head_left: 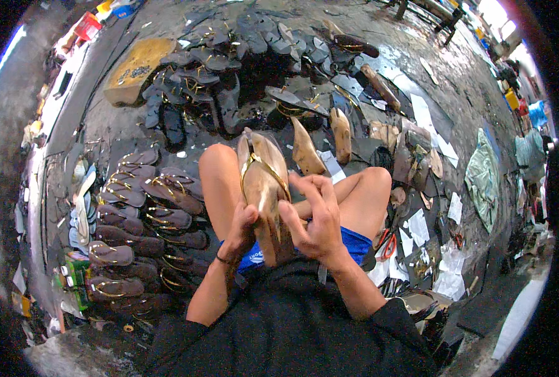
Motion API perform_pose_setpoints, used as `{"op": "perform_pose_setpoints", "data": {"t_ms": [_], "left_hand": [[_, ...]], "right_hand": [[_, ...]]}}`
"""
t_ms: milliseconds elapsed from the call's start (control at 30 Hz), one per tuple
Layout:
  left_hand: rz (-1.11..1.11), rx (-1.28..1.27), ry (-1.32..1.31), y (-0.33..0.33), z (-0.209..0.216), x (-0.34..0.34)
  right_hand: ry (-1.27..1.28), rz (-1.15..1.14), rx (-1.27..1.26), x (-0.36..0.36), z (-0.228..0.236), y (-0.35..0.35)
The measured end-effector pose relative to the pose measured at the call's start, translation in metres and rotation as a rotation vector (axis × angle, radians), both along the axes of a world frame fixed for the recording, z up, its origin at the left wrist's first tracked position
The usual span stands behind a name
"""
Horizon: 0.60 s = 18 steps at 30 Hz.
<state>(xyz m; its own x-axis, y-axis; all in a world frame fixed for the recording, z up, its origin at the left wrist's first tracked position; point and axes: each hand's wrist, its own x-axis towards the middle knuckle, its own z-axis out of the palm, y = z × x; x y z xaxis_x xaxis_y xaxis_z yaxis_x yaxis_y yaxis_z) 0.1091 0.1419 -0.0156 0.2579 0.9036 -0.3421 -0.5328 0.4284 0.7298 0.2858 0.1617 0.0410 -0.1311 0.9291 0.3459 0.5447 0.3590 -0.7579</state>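
Observation:
A wooden shoe last (266, 200) stands toe-up between my knees, with a gold thong strap (264, 164) stretched over it. My left hand (238, 231) grips the lower left side of the last, thumb along its edge. On the other side my right hand (317, 220) has its fingers apart and bent, with the thumb tip close to the strap's right end. Whether that thumb touches the last is unclear. Just beyond lie two more wooden lasts, one pale and pointed (306, 149), the other upright (341, 135).
Rows of finished-looking brown sandals (122, 217) with gold straps lie at my left. A heap of dark sandals (210, 69) is ahead, beside a yellowish block (138, 69). Orange-handled scissors (387, 245), paper scraps (418, 227) and a greenish cloth (484, 179) lie at the right.

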Motion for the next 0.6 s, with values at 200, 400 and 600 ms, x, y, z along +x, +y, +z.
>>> {"op": "perform_pose_setpoints", "data": {"t_ms": [200,400,600], "left_hand": [[0.275,-0.002,-0.164,-0.007,0.017,-0.002],[0.377,0.067,-0.03,-0.014,0.025,-0.002],[0.217,-0.002,-0.06,-0.046,0.029,-0.02]], "right_hand": [[0.124,0.433,-0.17,0.016,0.024,-0.012],[-0.144,0.313,-0.142,-0.003,-0.023,-0.04],[0.222,0.47,-0.453,0.013,0.0,-0.041]]}}
